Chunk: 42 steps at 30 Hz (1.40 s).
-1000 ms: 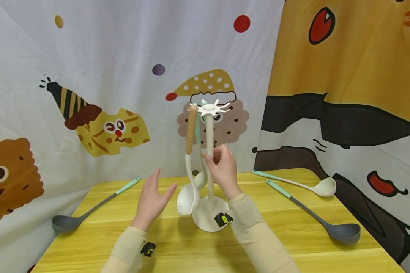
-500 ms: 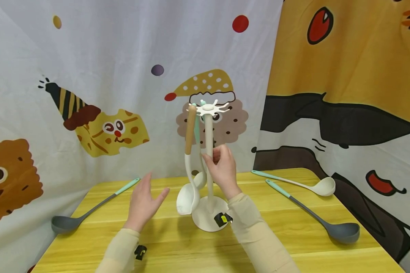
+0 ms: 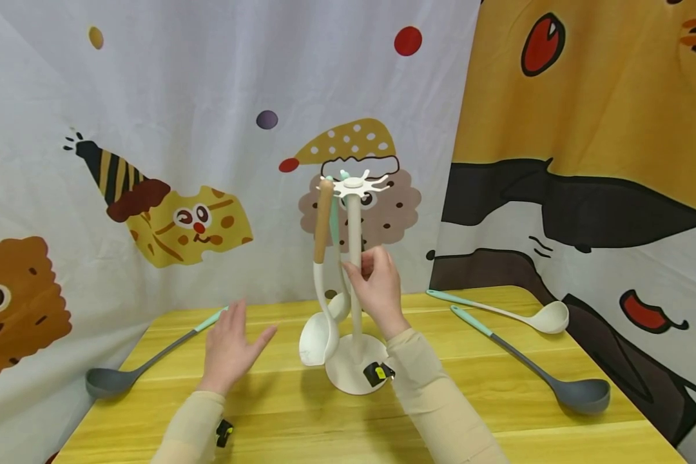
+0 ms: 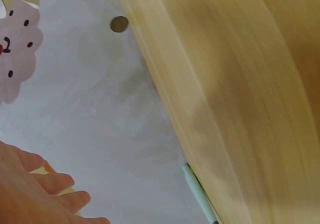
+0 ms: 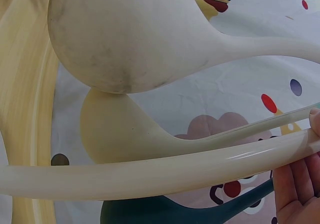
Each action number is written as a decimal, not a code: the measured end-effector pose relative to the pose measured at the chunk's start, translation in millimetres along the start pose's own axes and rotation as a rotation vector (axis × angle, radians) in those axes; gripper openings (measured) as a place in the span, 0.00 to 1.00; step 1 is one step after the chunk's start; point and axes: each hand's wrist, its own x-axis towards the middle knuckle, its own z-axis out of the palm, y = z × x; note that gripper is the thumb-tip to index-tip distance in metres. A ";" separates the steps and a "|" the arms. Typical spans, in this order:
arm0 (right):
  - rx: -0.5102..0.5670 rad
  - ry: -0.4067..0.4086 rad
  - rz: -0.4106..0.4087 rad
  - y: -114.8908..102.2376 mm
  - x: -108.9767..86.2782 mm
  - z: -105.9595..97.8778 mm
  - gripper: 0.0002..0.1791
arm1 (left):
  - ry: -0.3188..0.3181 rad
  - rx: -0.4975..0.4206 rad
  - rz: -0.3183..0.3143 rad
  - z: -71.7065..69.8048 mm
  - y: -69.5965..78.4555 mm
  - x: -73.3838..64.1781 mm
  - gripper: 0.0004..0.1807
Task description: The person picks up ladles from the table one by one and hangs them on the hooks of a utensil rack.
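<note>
My right hand (image 3: 378,290) grips the pole of a cream utensil stand (image 3: 356,225) between thumb and fingers. On its left side hangs a white ladle with a wooden handle (image 3: 323,222). Behind that hangs a white utensil with a mint handle (image 3: 341,306), its rounded head showing. The right wrist view also shows a dark teal utensil (image 5: 150,211) beyond the pole. My left hand (image 3: 227,351) is held above the table, fingers straight, holding nothing. Close by on the left lies a grey ladle (image 3: 113,381); my fingertips overlap its mint handle (image 4: 198,194) in the head view.
Right of the stand, a white ladle (image 3: 551,318) and another grey ladle (image 3: 582,395), both mint-handled, lie on the wooden table (image 3: 290,419). A printed curtain (image 3: 209,77) hangs behind the table's far edge.
My left hand has moved left, away from the stand and nearer the left grey ladle. The right hand keeps its hold on the pole; the hanging utensils look unmoved.
</note>
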 end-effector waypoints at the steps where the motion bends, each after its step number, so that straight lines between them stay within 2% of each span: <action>1: 0.000 -0.001 0.002 -0.2 0.1 -0.1 0.13 | 0.000 0.013 -0.002 -0.2 -1.8 -0.1 0.52; 7: 0.004 -0.007 0.013 -1.4 -0.2 -0.8 0.13 | -0.001 0.085 -0.016 0.4 -17.6 0.6 0.54; 11: 0.005 -0.005 0.006 -1.7 -0.3 -0.9 0.13 | -0.022 0.126 -0.042 -1.3 -29.0 0.7 0.56; 15: 0.010 -0.007 0.002 -2.0 -0.5 -1.0 0.13 | -0.033 0.136 -0.071 -4.3 -38.0 -0.3 0.57; 23: 0.017 -0.012 0.018 -3.0 0.0 -1.0 0.13 | -0.030 0.162 -0.091 -6.5 -51.8 -2.0 0.56; 31: 0.020 -0.006 -0.002 -1.5 -0.1 -0.3 0.13 | -0.046 0.178 -0.120 -9.8 -65.5 -3.2 0.58; 42: 0.021 -0.006 -0.008 -0.4 -0.2 -0.8 0.13 | -0.082 0.196 -0.163 -17.0 -88.3 0.8 0.60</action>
